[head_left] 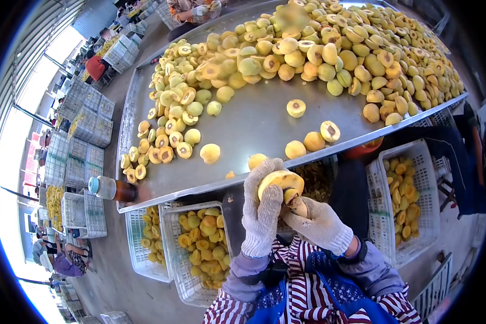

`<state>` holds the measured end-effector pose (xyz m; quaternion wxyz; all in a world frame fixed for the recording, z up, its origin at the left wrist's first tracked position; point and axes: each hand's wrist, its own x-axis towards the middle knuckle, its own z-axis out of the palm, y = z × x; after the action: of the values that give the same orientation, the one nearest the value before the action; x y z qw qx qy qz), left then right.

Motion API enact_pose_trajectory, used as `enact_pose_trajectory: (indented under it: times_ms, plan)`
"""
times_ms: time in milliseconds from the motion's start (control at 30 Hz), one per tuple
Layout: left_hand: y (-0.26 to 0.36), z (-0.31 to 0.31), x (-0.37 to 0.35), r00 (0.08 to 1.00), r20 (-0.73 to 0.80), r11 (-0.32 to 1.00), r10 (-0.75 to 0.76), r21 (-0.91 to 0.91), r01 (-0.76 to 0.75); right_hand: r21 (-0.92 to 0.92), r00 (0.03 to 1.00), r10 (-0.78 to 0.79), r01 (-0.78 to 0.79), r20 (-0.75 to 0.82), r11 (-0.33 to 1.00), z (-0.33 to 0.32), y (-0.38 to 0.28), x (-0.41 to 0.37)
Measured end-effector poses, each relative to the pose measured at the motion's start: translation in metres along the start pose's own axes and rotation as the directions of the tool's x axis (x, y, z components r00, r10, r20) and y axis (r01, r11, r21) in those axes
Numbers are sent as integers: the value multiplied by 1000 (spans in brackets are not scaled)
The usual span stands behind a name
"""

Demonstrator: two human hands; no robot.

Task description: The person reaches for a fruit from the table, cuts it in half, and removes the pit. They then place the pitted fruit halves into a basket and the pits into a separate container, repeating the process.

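Observation:
My left hand [261, 215], in a knitted work glove, is closed around a yellow peach half [274, 180] just past the near edge of the metal table. My right hand [325, 225], gloved too, grips a short wooden-handled tool [298, 207]. Its working end meets the peach's cut side near the pit; the tip's exact shape is hidden. Close by on the table [254, 124] lie a whole-looking peach [256, 161] and a cut half with a brown pit hollow [330, 131].
A big heap of halved peaches [356, 48] covers the table's far side. A bottle of dark liquid [113, 189] stands at the left corner. Below are white crates of peach halves [202, 243] [402, 200]. Another person's gloved hands [202, 9] show across the table.

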<state>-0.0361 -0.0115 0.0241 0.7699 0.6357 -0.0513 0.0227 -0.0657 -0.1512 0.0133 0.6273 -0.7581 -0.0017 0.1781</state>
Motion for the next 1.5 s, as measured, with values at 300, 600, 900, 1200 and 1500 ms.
enact_pose_trajectory:
  times_ms: [300,600,900,1200,1500]
  plan:
    - [-15,-5,0,975,114,827,-193,-515,224,369,972,93,-7,-215,929,-6,-14,2]
    - [-61,-46,-9,783,242,807,-574,3,591,611,937,307,-146,-168,778,-18,0,5]
    - [-184,-49,-2,589,70,574,-805,-158,803,558,926,342,-201,-159,805,-33,2,2]
    - [-82,-5,109,899,433,726,-60,638,-259,612,930,364,-256,-56,748,-36,21,17]
    - [-143,-10,164,927,347,459,-144,853,-248,548,920,391,-330,6,768,-49,27,23]
